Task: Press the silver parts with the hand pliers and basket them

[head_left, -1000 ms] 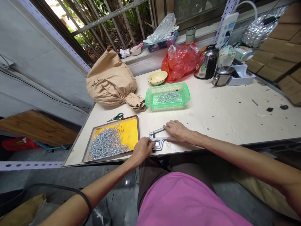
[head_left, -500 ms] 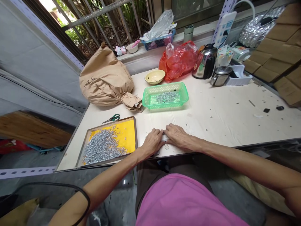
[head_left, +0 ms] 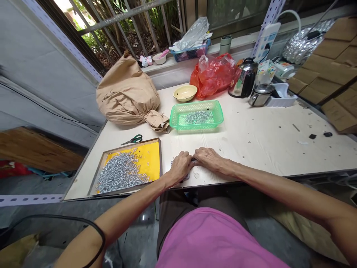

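Near the front edge of the table, my left hand and my right hand are close together, fingers bent and closed. Something small and dark shows between their fingertips, but the fingers cover most of it and I cannot make out what it is. Parts of a flat greyish object peek out around my left hand. To the left lies a shallow tray with a yellow bottom, heaped with small silvery metal pins or screws. Beyond my hands stands a green plastic basket holding more small metal pieces.
Green-handled scissors lie behind the tray. A tied brown paper sack, a cream bowl, a red plastic bag, a kettle and a lidded metal pot line the back. Cardboard stands at right.
The light grey piece seen between my hands before is replaced by a dark strip at the fingertips. My hands have barely shifted; the whole view has moved slightly.
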Demonstrator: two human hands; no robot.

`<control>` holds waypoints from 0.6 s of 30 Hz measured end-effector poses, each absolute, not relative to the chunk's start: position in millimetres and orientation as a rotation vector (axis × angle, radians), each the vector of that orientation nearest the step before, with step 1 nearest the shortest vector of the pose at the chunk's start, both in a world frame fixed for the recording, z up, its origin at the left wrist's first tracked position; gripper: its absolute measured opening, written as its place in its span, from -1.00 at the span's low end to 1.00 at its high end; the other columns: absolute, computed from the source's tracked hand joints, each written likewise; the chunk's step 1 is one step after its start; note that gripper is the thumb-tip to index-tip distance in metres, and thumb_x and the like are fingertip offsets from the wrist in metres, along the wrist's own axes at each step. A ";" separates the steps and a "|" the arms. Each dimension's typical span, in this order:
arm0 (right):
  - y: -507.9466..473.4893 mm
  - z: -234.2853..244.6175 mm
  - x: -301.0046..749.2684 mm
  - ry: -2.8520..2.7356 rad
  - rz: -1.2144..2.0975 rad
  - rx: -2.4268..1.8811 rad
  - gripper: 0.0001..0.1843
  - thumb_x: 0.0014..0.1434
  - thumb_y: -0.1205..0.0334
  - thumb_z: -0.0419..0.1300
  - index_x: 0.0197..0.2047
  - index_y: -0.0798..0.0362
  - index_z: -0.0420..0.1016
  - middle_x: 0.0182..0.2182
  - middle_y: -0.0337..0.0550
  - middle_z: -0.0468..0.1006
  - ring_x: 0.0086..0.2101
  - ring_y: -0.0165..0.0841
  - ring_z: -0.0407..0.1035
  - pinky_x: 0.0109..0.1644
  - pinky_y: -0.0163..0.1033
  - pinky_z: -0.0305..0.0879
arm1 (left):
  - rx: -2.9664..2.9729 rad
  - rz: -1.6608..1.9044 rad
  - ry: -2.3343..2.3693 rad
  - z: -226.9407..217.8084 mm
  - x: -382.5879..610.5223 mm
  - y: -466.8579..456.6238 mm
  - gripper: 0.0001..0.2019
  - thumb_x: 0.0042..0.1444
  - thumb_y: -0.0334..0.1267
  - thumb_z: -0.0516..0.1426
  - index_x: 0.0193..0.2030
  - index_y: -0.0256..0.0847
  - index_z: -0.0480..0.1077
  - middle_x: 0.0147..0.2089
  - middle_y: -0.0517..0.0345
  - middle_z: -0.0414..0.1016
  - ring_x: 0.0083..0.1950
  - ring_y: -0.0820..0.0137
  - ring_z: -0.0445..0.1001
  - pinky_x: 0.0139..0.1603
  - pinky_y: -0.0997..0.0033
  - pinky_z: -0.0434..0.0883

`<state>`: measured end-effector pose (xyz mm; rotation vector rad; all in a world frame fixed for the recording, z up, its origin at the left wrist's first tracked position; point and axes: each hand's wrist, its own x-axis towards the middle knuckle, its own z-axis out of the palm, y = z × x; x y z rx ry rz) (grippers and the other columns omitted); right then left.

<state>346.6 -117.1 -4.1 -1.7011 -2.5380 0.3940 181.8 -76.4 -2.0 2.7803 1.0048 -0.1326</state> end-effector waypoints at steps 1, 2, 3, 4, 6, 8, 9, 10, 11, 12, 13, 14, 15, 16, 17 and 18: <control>-117.0 -5.2 349.3 -2.522 0.356 -1.669 -0.69 0.26 0.07 0.10 -0.11 0.13 0.48 -0.23 0.02 0.48 -0.19 -0.24 0.31 -0.18 -0.23 0.19 | 2.775 -0.086 1.040 -4.1 180.2 -79.0 -0.76 0.22 -0.15 0.08 -0.12 -0.28 0.39 -0.16 -0.03 0.44 -0.05 0.21 0.38 -0.06 0.22 0.39; -116.8 -6.3 352.8 -2.508 0.330 -1.619 -0.65 0.23 0.04 0.13 -0.06 0.13 0.46 -0.19 0.03 0.48 -0.15 -0.21 0.30 -0.15 -0.21 0.20 | 2.770 -0.021 1.076 -6.9 178.0 -82.4 -0.74 0.21 -0.16 0.09 -0.06 -0.28 0.37 -0.10 -0.06 0.43 -0.01 0.19 0.37 -0.02 0.18 0.39; -116.3 -7.4 356.8 -2.497 0.326 -1.557 -0.60 0.21 0.01 0.14 -0.03 0.14 0.44 -0.16 0.05 0.47 -0.13 -0.20 0.29 -0.12 -0.20 0.21 | 2.766 0.053 1.095 -10.4 175.5 -86.9 -0.72 0.20 -0.18 0.09 -0.01 -0.29 0.34 -0.02 -0.10 0.42 0.05 0.18 0.36 0.03 0.15 0.38; -115.6 -8.4 360.8 -2.492 0.348 -1.500 -0.58 0.22 0.00 0.14 -0.01 0.14 0.44 -0.15 0.06 0.47 -0.11 -0.20 0.29 -0.09 -0.19 0.21 | 2.767 0.127 1.093 -14.4 172.9 -92.3 -0.70 0.20 -0.22 0.09 0.03 -0.30 0.32 0.06 -0.14 0.38 0.12 0.16 0.33 0.09 0.11 0.35; -113.4 -10.8 366.7 -2.471 0.421 -1.451 -0.61 0.27 0.02 0.06 -0.01 0.14 0.45 -0.16 0.04 0.49 -0.12 -0.23 0.31 -0.06 -0.20 0.21 | 2.778 0.248 1.039 -22.8 168.4 -106.0 -0.71 0.21 -0.31 0.06 0.07 -0.32 0.29 0.20 -0.19 0.29 0.25 0.14 0.23 0.22 0.07 0.26; -109.7 -14.3 368.1 -2.430 0.427 -1.510 -0.66 0.31 0.12 0.01 -0.01 0.12 0.45 -0.18 0.02 0.50 -0.13 -0.25 0.33 -0.07 -0.22 0.20 | 2.772 0.318 0.964 -30.0 166.6 -121.7 -0.69 0.21 -0.36 0.04 0.09 -0.32 0.27 0.25 -0.19 0.24 0.34 0.12 0.13 0.29 0.06 0.19; -106.9 -16.5 367.1 -2.416 0.394 -1.565 -0.69 0.31 0.16 0.01 -0.02 0.12 0.46 -0.19 0.02 0.50 -0.14 -0.25 0.32 -0.09 -0.23 0.20 | 2.752 0.342 0.939 -32.7 166.9 -129.3 -0.67 0.21 -0.35 0.05 0.11 -0.31 0.26 0.26 -0.18 0.24 0.35 0.12 0.10 0.30 0.05 0.18; -103.3 -18.9 365.4 -2.414 0.345 -1.617 -0.72 0.29 0.20 0.03 -0.05 0.11 0.48 -0.20 0.01 0.50 -0.14 -0.24 0.32 -0.11 -0.23 0.19 | 2.723 0.361 0.929 -34.8 168.0 -136.4 -0.65 0.21 -0.33 0.06 0.13 -0.30 0.24 0.26 -0.18 0.24 0.36 0.11 0.10 0.31 0.03 0.17; -98.5 -21.2 363.5 -2.422 0.292 -1.658 -0.75 0.28 0.23 0.05 -0.09 0.10 0.50 -0.21 0.01 0.49 -0.15 -0.23 0.31 -0.13 -0.23 0.18 | 2.687 0.375 0.931 -36.2 169.6 -142.4 -0.63 0.21 -0.30 0.07 0.14 -0.30 0.22 0.25 -0.17 0.25 0.35 0.11 0.12 0.31 0.01 0.16; -92.8 -23.3 361.7 -2.435 0.248 -1.682 -0.77 0.27 0.24 0.06 -0.13 0.10 0.51 -0.23 0.00 0.49 -0.16 -0.23 0.31 -0.13 -0.23 0.16 | 2.649 0.386 0.944 -37.1 171.5 -147.0 -0.61 0.21 -0.27 0.08 0.16 -0.29 0.21 0.24 -0.17 0.27 0.33 0.11 0.15 0.31 -0.01 0.15; -86.3 -24.8 360.3 -2.445 0.219 -1.687 -0.78 0.27 0.24 0.06 -0.17 0.09 0.52 -0.24 -0.02 0.49 -0.17 -0.24 0.30 -0.13 -0.23 0.15 | 2.611 0.393 0.964 -37.5 173.4 -150.0 -0.60 0.20 -0.24 0.08 0.16 -0.28 0.20 0.22 -0.16 0.30 0.32 0.11 0.18 0.32 -0.03 0.14; -79.5 -25.6 359.2 -2.452 0.200 -1.680 -0.77 0.28 0.24 0.05 -0.20 0.09 0.53 -0.25 -0.03 0.49 -0.17 -0.25 0.30 -0.12 -0.23 0.14 | 2.575 0.402 0.986 -37.6 175.1 -151.4 -0.59 0.20 -0.21 0.09 0.16 -0.27 0.20 0.20 -0.16 0.32 0.30 0.12 0.21 0.32 -0.04 0.14; -73.2 -25.6 358.1 -2.455 0.190 -1.673 -0.77 0.28 0.24 0.05 -0.21 0.09 0.53 -0.25 -0.04 0.50 -0.17 -0.26 0.30 -0.11 -0.23 0.13 | 2.544 0.412 1.002 -37.4 176.5 -151.5 -0.59 0.19 -0.20 0.10 0.15 -0.26 0.21 0.18 -0.15 0.33 0.29 0.11 0.22 0.32 -0.05 0.14; -68.0 -24.5 356.4 -2.455 0.183 -1.680 -0.77 0.28 0.23 0.05 -0.20 0.09 0.53 -0.24 -0.04 0.50 -0.16 -0.26 0.30 -0.10 -0.23 0.12 | 2.521 0.423 1.008 -37.0 177.5 -150.6 -0.59 0.19 -0.19 0.11 0.15 -0.25 0.21 0.17 -0.15 0.34 0.29 0.11 0.22 0.31 -0.06 0.14; -64.4 -22.3 353.6 -2.454 0.175 -1.705 -0.77 0.27 0.24 0.05 -0.19 0.09 0.53 -0.24 -0.04 0.50 -0.15 -0.25 0.30 -0.10 -0.23 0.12 | 2.505 0.436 1.007 -36.3 177.8 -149.3 -0.58 0.18 -0.19 0.12 0.15 -0.24 0.21 0.17 -0.15 0.34 0.30 0.10 0.21 0.31 -0.06 0.14; -63.0 -19.2 349.3 -2.457 0.168 -1.732 -0.77 0.27 0.26 0.05 -0.18 0.10 0.53 -0.24 -0.03 0.49 -0.15 -0.25 0.30 -0.12 -0.23 0.12 | 2.494 0.451 1.002 -35.1 177.4 -148.3 -0.57 0.17 -0.19 0.12 0.15 -0.24 0.21 0.18 -0.15 0.33 0.31 0.10 0.19 0.31 -0.07 0.15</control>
